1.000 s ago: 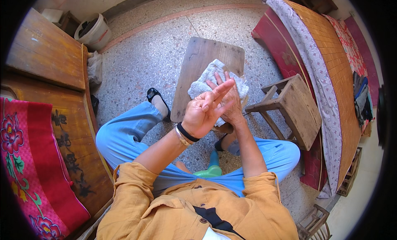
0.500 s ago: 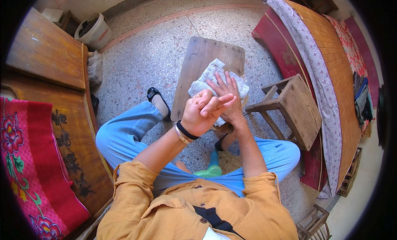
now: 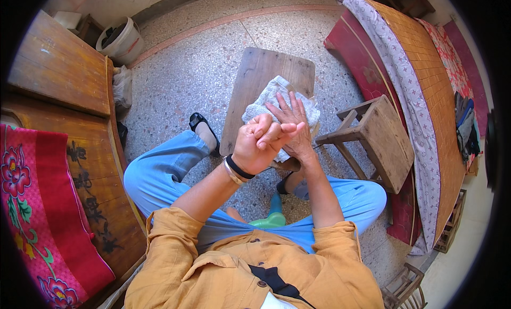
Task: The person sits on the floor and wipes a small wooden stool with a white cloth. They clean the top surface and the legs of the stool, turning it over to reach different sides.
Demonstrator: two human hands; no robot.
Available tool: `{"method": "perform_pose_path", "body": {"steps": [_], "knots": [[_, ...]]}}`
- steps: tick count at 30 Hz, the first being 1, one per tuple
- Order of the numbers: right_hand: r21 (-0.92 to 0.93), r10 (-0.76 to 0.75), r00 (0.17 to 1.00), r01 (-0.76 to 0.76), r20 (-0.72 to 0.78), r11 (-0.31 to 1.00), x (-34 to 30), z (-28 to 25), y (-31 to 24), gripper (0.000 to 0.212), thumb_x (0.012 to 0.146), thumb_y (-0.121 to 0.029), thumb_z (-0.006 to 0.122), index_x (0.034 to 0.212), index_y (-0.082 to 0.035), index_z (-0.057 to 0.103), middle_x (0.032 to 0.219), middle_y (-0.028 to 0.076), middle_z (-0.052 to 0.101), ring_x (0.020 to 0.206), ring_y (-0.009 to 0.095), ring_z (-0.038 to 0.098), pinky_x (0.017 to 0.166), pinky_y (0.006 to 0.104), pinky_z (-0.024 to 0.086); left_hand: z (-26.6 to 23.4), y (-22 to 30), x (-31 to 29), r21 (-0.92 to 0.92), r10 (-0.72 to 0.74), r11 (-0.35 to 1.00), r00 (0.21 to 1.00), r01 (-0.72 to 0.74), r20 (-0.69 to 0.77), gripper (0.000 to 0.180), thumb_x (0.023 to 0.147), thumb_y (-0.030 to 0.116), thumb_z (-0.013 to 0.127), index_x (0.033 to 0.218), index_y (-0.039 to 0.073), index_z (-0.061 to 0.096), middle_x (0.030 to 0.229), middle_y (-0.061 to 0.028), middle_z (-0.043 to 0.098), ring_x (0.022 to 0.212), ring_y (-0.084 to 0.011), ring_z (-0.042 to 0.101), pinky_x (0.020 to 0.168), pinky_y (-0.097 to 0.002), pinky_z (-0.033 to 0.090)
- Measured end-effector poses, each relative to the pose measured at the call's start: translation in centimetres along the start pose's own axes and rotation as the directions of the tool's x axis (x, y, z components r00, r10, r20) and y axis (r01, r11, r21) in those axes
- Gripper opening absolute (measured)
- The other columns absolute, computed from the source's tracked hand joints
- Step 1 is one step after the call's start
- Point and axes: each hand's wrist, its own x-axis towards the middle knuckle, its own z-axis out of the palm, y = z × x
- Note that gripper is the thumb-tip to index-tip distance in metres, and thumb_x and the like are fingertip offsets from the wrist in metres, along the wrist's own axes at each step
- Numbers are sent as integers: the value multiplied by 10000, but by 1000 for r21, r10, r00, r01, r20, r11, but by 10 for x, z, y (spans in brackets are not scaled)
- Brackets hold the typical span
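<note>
I hold my left hand (image 3: 260,145) curled closed, one finger jutting out, while my right hand (image 3: 294,117) spreads open over the white towel (image 3: 259,109) on the wooden board (image 3: 251,75).

"What's changed over there?"
"The left hand (image 3: 261,141). A second ago I saw its fingers stretched out across the right hand (image 3: 293,116); now I see most of them bent in toward the palm."
"Anything else?"
"I get a clearer look at the right hand's fingers, partly covered then."
</note>
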Motion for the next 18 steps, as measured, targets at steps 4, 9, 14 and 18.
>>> {"method": "perform_pose_path", "body": {"steps": [4,9,14,18], "knots": [[-23,31,999,-31,22,999,1,-1,-2,456,852,-282,558,1297,-185,542,1422,142,405,1349,406,280,1119,497,187,-8,10,3,104,20,995,998,-14,-60,312,875,49,369,585,152,426,441,1,428,980,-257,651,1144,-528,191],[16,54,998,-54,11,998,2,-2,-4,447,841,-258,599,1280,-185,561,1420,138,408,1347,398,286,1121,490,189,-19,19,5,163,62,985,997,-53,-51,269,848,51,400,595,138,428,445,-9,423,968,-254,656,1135,-534,215],[43,61,998,-61,1,997,2,-3,-5,465,812,-259,652,1260,-164,572,1413,130,420,1343,400,293,1116,496,204,-21,27,6,210,96,974,994,-83,-53,215,803,16,419,608,106,428,463,-34,416,1116,-301,583,1133,-532,224],[28,62,998,-62,9,998,2,-4,-5,456,808,-258,658,1243,-148,574,1408,127,427,1342,401,296,1114,497,212,-15,26,7,280,165,951,979,-127,-117,186,770,-11,416,609,82,422,469,-58,393,1235,-329,487,1133,-522,233]]}}
